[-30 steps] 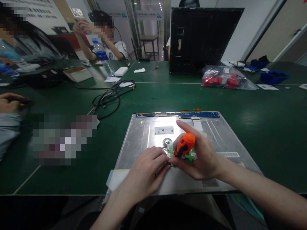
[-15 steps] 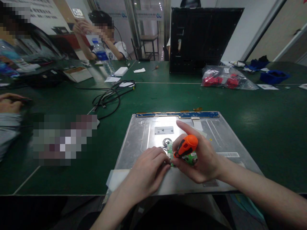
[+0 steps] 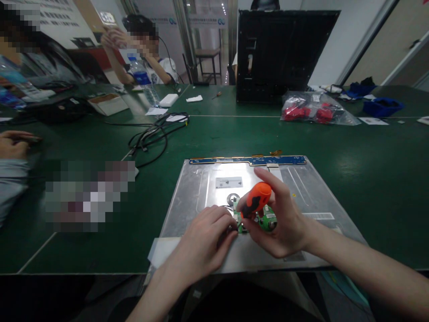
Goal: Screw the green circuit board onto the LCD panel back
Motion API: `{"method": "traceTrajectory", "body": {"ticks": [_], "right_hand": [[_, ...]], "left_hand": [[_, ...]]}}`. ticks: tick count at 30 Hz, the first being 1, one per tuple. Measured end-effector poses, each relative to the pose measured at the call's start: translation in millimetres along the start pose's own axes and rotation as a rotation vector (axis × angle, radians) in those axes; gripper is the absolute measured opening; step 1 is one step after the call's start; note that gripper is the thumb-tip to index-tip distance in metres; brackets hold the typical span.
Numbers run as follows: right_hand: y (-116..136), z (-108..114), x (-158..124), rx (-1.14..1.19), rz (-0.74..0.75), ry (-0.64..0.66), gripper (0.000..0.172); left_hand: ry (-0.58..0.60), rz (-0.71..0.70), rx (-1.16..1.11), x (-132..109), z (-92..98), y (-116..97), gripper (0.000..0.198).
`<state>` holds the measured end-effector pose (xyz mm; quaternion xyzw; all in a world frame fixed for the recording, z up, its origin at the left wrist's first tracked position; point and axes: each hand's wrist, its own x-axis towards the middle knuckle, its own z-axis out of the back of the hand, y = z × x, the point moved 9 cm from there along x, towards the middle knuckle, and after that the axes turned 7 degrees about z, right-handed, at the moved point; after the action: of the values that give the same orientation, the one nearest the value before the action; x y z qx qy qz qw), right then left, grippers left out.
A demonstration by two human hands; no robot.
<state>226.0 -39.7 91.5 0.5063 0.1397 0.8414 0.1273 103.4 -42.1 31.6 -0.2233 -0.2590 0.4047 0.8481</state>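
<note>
My right hand (image 3: 281, 219) grips an orange and black screwdriver (image 3: 258, 199) by its handle, thumb and fingers closed round it. The tool leans over a small green circuit board (image 3: 270, 219), and its tip is hidden. At the board's left edge my left hand (image 3: 211, 237) rests with curled fingers; whatever lies between its fingertips is hidden. Under both hands lies a flat silver metal panel (image 3: 187, 192), perhaps the back of a display. Along the panel's far edge runs a narrow blue circuit strip (image 3: 231, 160), with a pale ribbon cable (image 3: 275, 172) coming off it.
Black cables (image 3: 150, 134) lie coiled beyond the panel at left. A clear bag with red parts (image 3: 311, 109) and a large black screen casing (image 3: 284, 53) stand farther back. A co-worker's hand (image 3: 15, 145) is at the left edge; another person sits behind a water bottle (image 3: 142, 78).
The screwdriver handle has tipped more upright and shifted slightly left, and my right fingers have changed their hold on it. My left hand stays in place.
</note>
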Motion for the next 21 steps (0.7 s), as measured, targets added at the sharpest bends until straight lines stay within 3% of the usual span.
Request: {"method": "traceTrajectory", "body": {"ticks": [8, 21], "right_hand": [[1.2, 9.6, 4.8, -0.162, 0.009, -0.047, 0.076], [3.9, 8.2, 4.7, -0.132, 0.018, -0.040, 0.079]], "left_hand": [[-0.019, -0.024, 0.015, -0.8, 1.7, -2.4, 0.011], [-0.022, -0.028, 0.028, -0.7, -1.3, 0.0, 0.010]]}}
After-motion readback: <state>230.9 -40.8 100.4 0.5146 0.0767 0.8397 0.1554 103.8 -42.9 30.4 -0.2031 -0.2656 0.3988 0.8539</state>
